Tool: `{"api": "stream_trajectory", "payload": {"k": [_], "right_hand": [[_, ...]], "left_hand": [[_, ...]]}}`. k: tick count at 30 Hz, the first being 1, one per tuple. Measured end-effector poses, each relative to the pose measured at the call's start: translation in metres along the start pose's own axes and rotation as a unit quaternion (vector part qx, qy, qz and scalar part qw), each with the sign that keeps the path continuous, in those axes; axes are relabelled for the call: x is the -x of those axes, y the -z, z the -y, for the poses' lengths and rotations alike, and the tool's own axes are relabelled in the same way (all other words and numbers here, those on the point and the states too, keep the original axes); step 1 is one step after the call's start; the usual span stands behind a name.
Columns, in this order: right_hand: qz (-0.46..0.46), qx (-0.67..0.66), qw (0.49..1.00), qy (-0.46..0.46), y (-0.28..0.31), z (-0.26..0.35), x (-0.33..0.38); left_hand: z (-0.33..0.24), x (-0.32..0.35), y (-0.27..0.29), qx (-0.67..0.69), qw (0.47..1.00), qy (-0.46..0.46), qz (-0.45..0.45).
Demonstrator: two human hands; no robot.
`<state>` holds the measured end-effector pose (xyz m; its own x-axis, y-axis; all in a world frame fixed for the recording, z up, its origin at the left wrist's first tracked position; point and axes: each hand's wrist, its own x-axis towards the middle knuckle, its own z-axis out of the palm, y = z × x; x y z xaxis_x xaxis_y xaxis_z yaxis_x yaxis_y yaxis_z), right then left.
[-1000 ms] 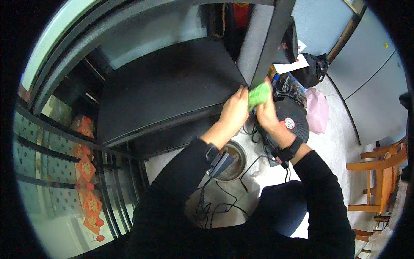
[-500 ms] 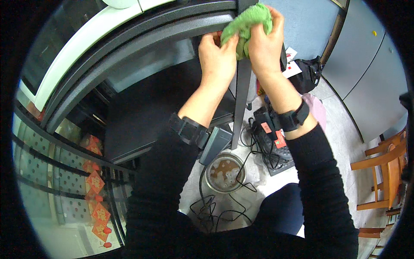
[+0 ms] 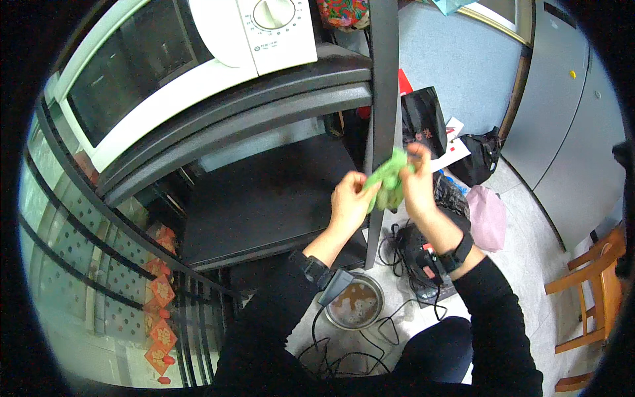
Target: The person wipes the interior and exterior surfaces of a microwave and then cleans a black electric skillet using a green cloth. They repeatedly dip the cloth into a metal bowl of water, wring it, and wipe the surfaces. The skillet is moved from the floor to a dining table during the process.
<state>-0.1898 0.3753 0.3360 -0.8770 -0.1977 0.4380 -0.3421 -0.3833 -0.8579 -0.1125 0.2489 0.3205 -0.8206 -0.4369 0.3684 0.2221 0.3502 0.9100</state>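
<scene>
A crumpled green cloth (image 3: pixel 388 182) is held between my two hands, in front of the black upright post (image 3: pixel 383 86) of a shelf rack. My left hand (image 3: pixel 350 205) pinches its left side, thumb on top. My right hand (image 3: pixel 417 182) grips the right side, its fingers slightly blurred. Both wrists carry black straps with devices. Behind my left hand is the bare black lower shelf (image 3: pixel 264 198). Below my hands, a round metal basin (image 3: pixel 357 303) with brownish, foamy water stands on the floor.
A white microwave (image 3: pixel 284 40) sits on the upper shelf. Black cables (image 3: pixel 350 357) lie loose around the basin. Bags, including a pink one (image 3: pixel 487 217) and a black one (image 3: pixel 477 157), are on the floor beyond the post. Wooden chairs (image 3: pixel 592 298) and a grey fridge (image 3: pixel 555 99) stand right.
Both hands have come down with the green cloth, from the shelf's corner to lower on the post. My view has shifted, showing more of the microwave.
</scene>
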Motion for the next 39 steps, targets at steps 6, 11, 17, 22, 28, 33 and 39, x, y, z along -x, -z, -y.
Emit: {"api": "stream_trajectory", "payload": {"k": [6,11,17,22,28,33,39], "right_hand": [[-0.036,0.075,0.974,0.211,-0.043,0.036,-0.04],[0.005,0.209,0.978,0.022,-0.001,-0.037,0.026],[0.044,0.215,0.976,-0.014,0.019,-0.024,0.037],[0.013,0.019,0.998,0.061,-0.024,0.055,0.012],[-0.031,-0.008,0.991,-0.133,-0.047,0.113,0.032],[0.015,-0.026,0.972,-0.233,-0.045,0.136,0.056],[-0.044,-0.056,0.958,-0.277,-0.046,0.185,0.05]], "left_hand": [[-0.041,-0.036,0.001,0.084,0.99,-0.1,-0.054],[0.013,0.005,0.009,-0.116,0.992,-0.012,0.048],[-0.002,0.024,0.019,-0.029,0.995,-0.012,0.093],[-0.105,0.005,0.042,-0.003,0.988,-0.067,0.137],[-0.185,-0.025,0.063,-0.116,0.935,0.05,0.331],[-0.215,-0.03,0.096,-0.128,0.9,0.084,0.407],[-0.255,-0.025,0.111,0.009,0.92,0.15,0.363]]}}
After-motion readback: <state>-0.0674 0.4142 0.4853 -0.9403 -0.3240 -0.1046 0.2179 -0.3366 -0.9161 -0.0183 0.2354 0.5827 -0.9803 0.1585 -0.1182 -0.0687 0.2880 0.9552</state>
